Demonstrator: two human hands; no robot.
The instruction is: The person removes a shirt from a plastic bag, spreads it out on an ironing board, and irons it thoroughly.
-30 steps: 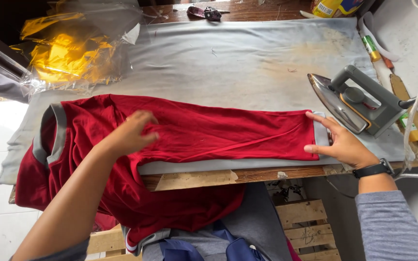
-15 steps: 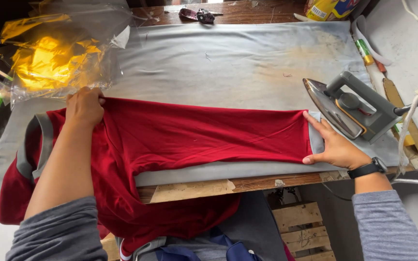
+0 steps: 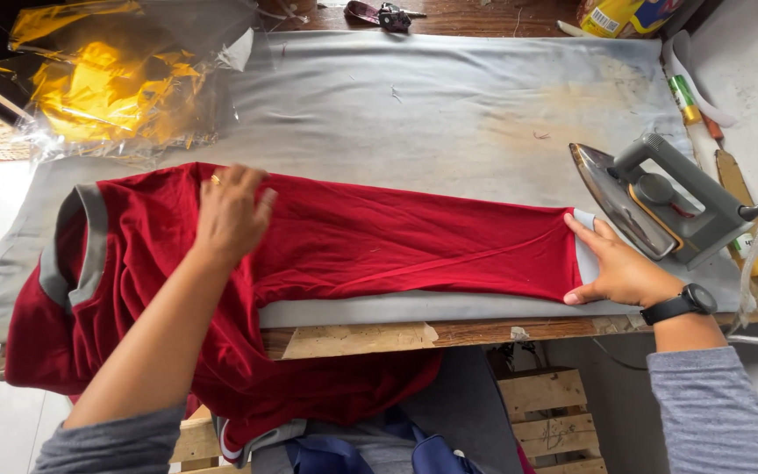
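A dark red shirt (image 3: 396, 246) with a grey collar (image 3: 81, 250) lies stretched across a grey padded ironing table (image 3: 414, 96). Part of it hangs over the near edge. My left hand (image 3: 230, 215) rests flat on the upper part of the shirt, fingers spread, a ring on one finger. My right hand (image 3: 616, 268), with a black wristwatch, pins the shirt's right end against the table. A grey iron (image 3: 660, 206) stands on its side just right of that hand.
Crumpled clear and yellow plastic wrap (image 3: 107, 83) lies at the table's far left. Keys (image 3: 379, 13) sit at the far edge. Bottles and tools (image 3: 704, 114) line the right side. A wooden pallet (image 3: 554, 412) and more clothes (image 3: 344, 448) are below the table.
My left hand slid from the shirt's middle to the collar end, then back right along the top edge. The right hand stayed holding the right end. The view shifted slightly.
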